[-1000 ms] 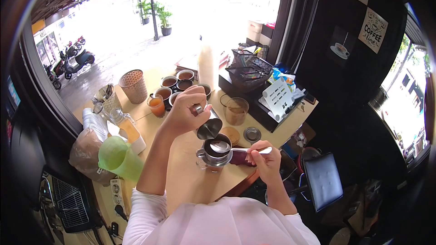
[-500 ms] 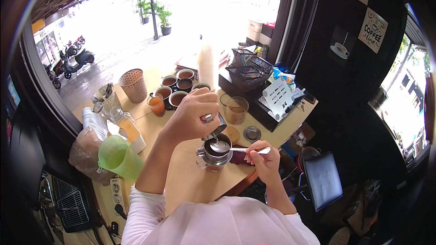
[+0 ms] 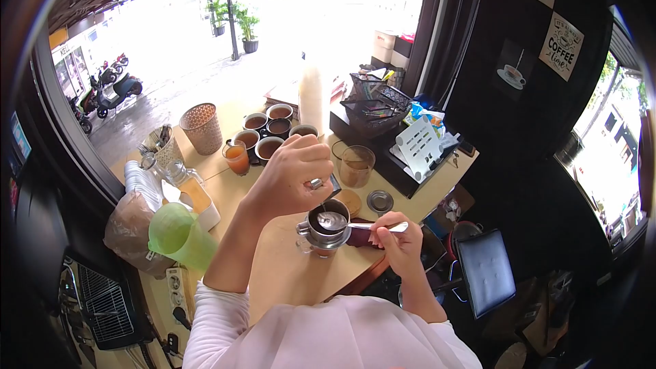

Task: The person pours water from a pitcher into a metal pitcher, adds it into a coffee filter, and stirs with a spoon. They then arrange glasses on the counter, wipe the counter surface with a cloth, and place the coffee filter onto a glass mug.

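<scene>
My left hand, with a ring on one finger, is closed around a small metal pitcher, mostly hidden behind the fingers. It is above a metal drip coffee filter, which sits on a glass cup and has dark contents inside. My right hand grips the handle of a metal spoon; its bowl lies over the filter's opening. Beyond the filter are a round wooden lid, a round metal lid and a glass mug with brownish contents.
Several cups of dark drink cluster behind my left hand, beside a glass of orange drink. A green pitcher stands at left near a woven cutlery holder. At right are a black mesh basket and a white stand.
My left hand has shifted slightly right and down, and less of the pitcher shows below it. My right hand and the spoon stay nearly in place over the filter.
</scene>
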